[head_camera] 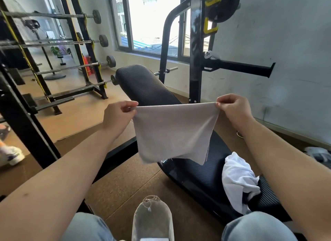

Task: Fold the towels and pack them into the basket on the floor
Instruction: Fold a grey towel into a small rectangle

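A grey towel (172, 133) hangs in the air in front of me, stretched by its top edge. My left hand (119, 115) pinches its upper left corner and my right hand (232, 109) pinches its upper right corner. The towel's lower edge dangles over the black padded bench (143, 84). A crumpled white towel (238, 179) lies on the bench seat at the lower right, beside my right forearm. No basket shows in this view.
The black bench frame with an upright post (194, 61) and a weight plate (223, 5) stands behind the towel. A barbell rack (77, 43) fills the left. My shoe (153, 217) and knees sit at the bottom on a cork floor. A grey wall runs along the right.
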Demonstrator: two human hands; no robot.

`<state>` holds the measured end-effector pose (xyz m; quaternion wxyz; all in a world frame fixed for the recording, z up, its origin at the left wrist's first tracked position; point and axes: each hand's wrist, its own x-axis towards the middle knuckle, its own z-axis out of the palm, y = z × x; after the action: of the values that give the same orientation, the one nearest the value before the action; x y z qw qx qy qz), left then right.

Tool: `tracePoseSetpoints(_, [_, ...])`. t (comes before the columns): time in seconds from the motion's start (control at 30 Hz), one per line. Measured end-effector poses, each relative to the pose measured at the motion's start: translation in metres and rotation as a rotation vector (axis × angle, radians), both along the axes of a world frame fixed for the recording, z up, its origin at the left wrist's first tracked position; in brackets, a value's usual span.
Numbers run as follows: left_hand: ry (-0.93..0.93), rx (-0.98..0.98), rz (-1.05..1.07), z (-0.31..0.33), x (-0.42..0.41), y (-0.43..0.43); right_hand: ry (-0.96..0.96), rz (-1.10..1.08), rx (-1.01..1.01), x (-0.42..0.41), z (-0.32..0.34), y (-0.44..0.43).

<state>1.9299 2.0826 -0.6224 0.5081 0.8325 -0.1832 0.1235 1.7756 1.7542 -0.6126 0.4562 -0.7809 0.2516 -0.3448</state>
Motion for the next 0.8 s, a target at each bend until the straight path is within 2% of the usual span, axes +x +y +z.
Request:
tracePoseSetpoints(0.1, [-0.074,-0.017,-0.004,0.005,-0.002,-0.001,-0.039,-0.042,-0.206,0.0,0.005,0.006])
tracePoseSetpoints(0.2, [-0.103,-0.058,0.026,0.007,-0.004,-0.001,-0.055,-0.059,-0.241,0.002,0.005,0.01])
tracePoseSetpoints(0.37, [-0.111,0.125,-0.016,0.0,-0.007,0.001,0.073,-0.048,-0.313,0.002,-0.002,0.013])
tracePoseSetpoints(0.47, [-0.076,0.251,-0.061,-0.008,-0.006,0.005,0.174,0.006,-0.175,0.001,-0.002,0.012])
tracePoseSetpoints(0.53, [-0.061,0.309,-0.061,-0.011,-0.004,0.006,0.304,0.068,-0.023,0.001,-0.002,0.012])
tracePoseSetpoints(0.57, [-0.055,0.322,-0.057,-0.012,-0.004,0.007,0.364,0.08,-0.008,0.001,-0.003,0.014])
tracePoseSetpoints(0.8, [-0.06,0.357,-0.009,-0.015,-0.004,0.015,0.452,0.041,-0.199,0.004,-0.012,0.019])
